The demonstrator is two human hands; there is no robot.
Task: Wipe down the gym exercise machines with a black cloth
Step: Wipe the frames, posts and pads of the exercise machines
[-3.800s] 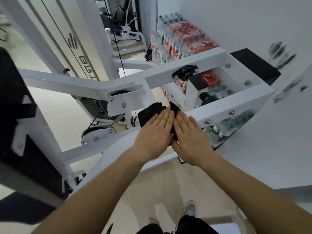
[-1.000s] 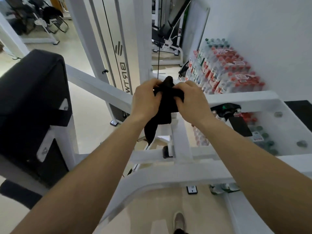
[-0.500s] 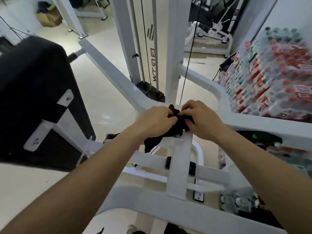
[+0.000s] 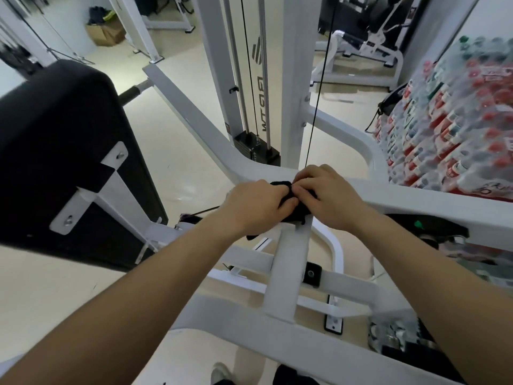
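A second ago both hands held the black cloth [image 4: 293, 213] up in the air, and a long end hung down. Now the cloth is low on the white bar [image 4: 288, 273] of the gym machine, bunched up small. Before that, the hands lay flat on the cloth. Now the fingers are curled.

The left hand [image 4: 258, 207] grips the cloth from the 9 o'clock side. The right hand [image 4: 324, 198] grips it from the 3 o'clock side. The two hands touch each other, with the cloth squeezed between them. A little bit of cloth sticks out on top, and a little hangs below the left hand. The cloth sits where the bar meets the wide cross beam [image 4: 416, 201].

From the hands, a big black pad [image 4: 55, 151] is at 9 o'clock. The black weights [image 4: 256, 151] are at 12 o'clock, just past the beam. A thin black cable [image 4: 319, 79] runs up from near the right hand. Packs of water bottles [image 4: 458, 120] are stacked at 2 o'clock. A brown box [image 4: 105, 34] sits far off at 11 o'clock. A shoe [image 4: 222, 373] shows at 6 o'clock, low on the floor.
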